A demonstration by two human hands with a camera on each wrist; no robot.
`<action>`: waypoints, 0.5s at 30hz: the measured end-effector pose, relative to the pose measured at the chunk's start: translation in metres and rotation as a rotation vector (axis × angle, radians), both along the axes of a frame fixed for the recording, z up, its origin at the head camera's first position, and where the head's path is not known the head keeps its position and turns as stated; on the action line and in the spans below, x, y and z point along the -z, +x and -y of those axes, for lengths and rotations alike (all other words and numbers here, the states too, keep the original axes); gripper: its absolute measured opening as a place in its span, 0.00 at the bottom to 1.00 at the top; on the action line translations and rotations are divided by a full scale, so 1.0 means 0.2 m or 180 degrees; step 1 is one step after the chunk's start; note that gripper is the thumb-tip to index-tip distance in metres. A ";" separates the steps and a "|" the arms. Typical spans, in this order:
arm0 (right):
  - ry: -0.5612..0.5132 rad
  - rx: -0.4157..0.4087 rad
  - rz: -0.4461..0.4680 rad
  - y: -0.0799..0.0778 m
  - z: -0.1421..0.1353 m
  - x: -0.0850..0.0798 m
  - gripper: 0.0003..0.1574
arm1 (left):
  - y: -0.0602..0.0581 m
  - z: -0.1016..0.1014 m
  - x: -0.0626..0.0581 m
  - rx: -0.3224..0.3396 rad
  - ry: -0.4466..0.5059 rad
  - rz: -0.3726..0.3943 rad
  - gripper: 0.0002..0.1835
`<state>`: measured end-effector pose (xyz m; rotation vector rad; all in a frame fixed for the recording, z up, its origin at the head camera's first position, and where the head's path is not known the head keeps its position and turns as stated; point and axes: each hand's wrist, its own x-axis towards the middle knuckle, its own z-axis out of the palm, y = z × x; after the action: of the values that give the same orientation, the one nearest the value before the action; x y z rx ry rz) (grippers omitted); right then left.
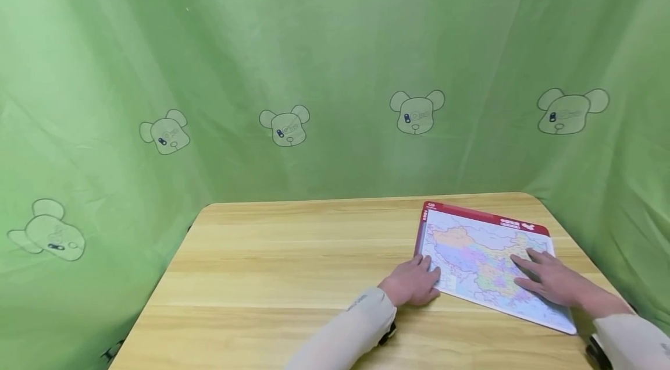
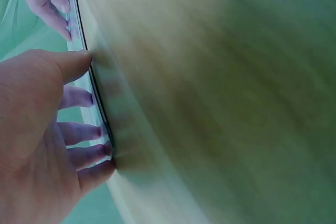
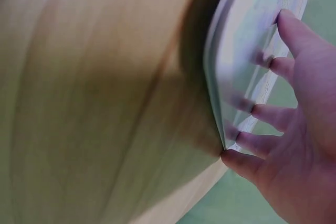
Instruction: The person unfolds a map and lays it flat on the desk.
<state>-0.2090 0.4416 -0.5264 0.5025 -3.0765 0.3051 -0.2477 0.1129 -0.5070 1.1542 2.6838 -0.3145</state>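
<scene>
A flat map sheet (image 1: 471, 253) with a dark red border lies at an angle on the right part of the table. On its left edge rests my left hand (image 1: 413, 281), fingers spread over the corner area. My right hand (image 1: 549, 278) lies on the map's right half, its fingers spread across the coloured regions. In the left wrist view, the left hand's fingertips (image 2: 89, 156) meet the thin dark edge of the sheet. Seen from the right wrist, the right hand (image 3: 294, 108) touches the glossy surface with its fingertips, which are mirrored in it.
The map lies on a light wooden table (image 1: 272, 265) with rounded far corners. Green cloth (image 1: 335, 56) printed with bear heads hangs behind the table and along both sides.
</scene>
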 end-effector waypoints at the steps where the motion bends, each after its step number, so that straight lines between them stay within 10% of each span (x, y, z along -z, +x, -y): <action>1: -0.0006 0.0005 0.0009 0.00 0.01 0.00 0.37 | 0.00 0.00 0.00 -0.0018 0.0009 0.0003 0.29; 15: 0.0048 -0.0005 -0.0013 -0.01 0.08 0.01 0.37 | -0.01 0.05 0.01 -0.0094 0.0129 -0.0013 0.21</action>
<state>-0.2103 0.4256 -0.5279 0.5053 -3.0770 0.2806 -0.2496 0.1024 -0.5092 1.1253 2.7201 -0.2591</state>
